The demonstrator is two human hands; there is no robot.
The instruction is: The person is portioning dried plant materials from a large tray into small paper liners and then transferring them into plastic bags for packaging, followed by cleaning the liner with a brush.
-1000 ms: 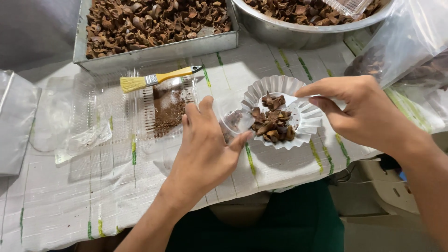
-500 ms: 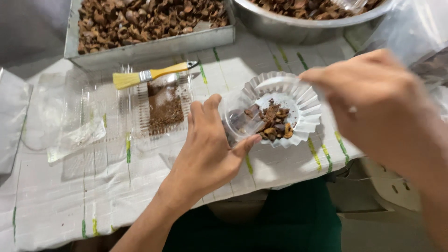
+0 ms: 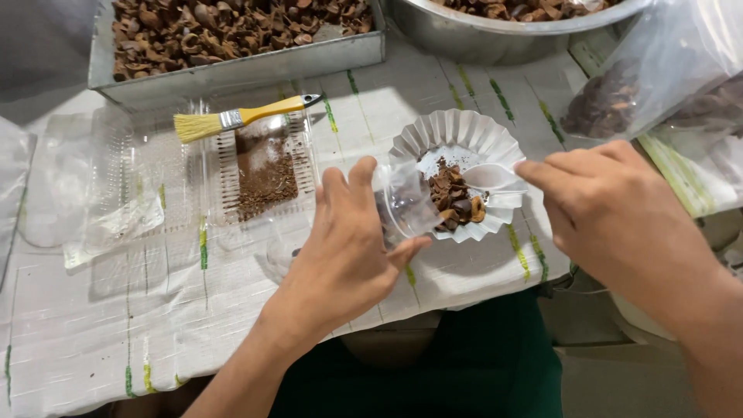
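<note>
A white fluted paper dish (image 3: 453,133) lies on the cloth-covered table and holds a heap of brown shell pieces (image 3: 454,203). My left hand (image 3: 348,251) grips a small clear plastic bag (image 3: 404,205) at the dish's left rim, thumb beneath and fingers on top. The bag's mouth lies against the heap. My right hand (image 3: 611,209) comes in from the right, its fingertips pinched on the dish's right rim, which is folded inward there.
A metal tray (image 3: 232,70) of brown shells stands at the back, with a metal bowl (image 3: 495,31) to its right. A yellow-handled brush (image 3: 240,118) rests on an open clear clamshell box (image 3: 263,174) dusted with brown crumbs. A plastic bag of dark pieces (image 3: 642,85) lies far right.
My right hand lifted off the dish, then came back down onto its right rim. My left hand slid the clear bag up against the heap of shell pieces.
</note>
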